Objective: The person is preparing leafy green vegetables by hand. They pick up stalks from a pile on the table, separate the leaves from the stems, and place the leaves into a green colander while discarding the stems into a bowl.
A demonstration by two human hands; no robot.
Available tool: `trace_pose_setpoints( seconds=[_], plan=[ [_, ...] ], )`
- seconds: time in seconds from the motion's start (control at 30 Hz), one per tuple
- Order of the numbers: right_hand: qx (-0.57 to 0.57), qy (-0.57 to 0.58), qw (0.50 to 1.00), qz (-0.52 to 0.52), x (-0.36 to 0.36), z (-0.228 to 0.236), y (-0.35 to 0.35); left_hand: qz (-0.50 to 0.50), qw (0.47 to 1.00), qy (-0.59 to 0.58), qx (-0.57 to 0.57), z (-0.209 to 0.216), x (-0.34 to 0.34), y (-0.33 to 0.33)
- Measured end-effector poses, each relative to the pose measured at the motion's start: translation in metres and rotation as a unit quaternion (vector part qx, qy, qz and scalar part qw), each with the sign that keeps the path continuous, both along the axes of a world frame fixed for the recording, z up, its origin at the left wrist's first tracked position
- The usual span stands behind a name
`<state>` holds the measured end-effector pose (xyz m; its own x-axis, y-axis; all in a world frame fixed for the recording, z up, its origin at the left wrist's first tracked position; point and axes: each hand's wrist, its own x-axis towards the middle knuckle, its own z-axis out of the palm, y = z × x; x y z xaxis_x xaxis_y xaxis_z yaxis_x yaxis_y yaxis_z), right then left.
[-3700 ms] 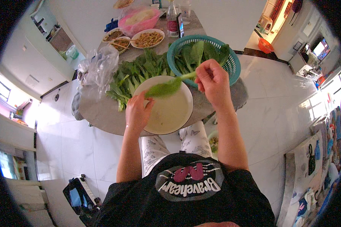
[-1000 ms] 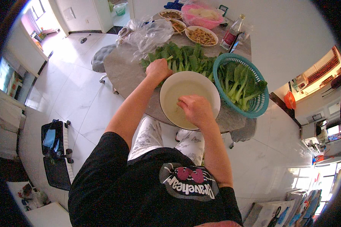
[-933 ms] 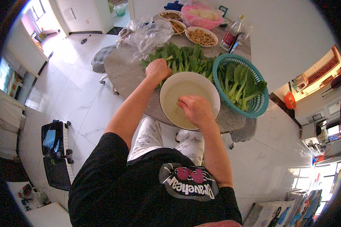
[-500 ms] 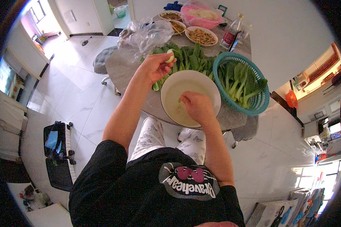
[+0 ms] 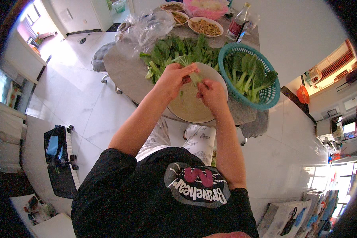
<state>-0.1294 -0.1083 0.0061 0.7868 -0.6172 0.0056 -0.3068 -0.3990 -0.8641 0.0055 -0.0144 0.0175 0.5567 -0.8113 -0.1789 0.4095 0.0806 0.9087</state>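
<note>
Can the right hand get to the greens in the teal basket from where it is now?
Probably yes. The right hand is over the pale bowl, just beside the teal basket, whose top is open. But both hands are busy on a leafy stalk.

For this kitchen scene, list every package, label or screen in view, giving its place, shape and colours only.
Clear plastic bag: crumpled, at the table's far left.
Bottle: far edge of the table, slim, clear with a red label.
Screen: far right of the room, small, glowing rectangle.
</note>
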Motion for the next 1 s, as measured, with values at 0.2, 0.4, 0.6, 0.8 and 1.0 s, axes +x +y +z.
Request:
trace_pose_setpoints(
  seconds=[0.2,0.4,0.6,0.8,1.0],
  plan=[
    [-0.037,0.116,0.992,-0.019,0.008,-0.005,-0.012,0.030,0.931,0.336,-0.139,0.008,-0.009,-0.001],
    [0.168,0.015,0.986,-0.013,0.008,0.016,0.001,0.076,0.988,-0.070,-0.111,-0.025,-0.010,-0.003],
    [-0.264,0.218,0.935,0.088,0.009,-0.019,-0.030,-0.081,0.805,-0.542,0.226,0.026,-0.028,0.040],
    [-0.287,0.246,0.910,0.170,0.011,-0.020,-0.033,0.101,0.722,-0.672,0.131,0.002,-0.019,0.044],
    [-0.287,0.295,0.892,0.188,0.017,-0.016,-0.033,0.149,0.609,-0.761,0.166,0.008,-0.011,0.030]
  ],
)
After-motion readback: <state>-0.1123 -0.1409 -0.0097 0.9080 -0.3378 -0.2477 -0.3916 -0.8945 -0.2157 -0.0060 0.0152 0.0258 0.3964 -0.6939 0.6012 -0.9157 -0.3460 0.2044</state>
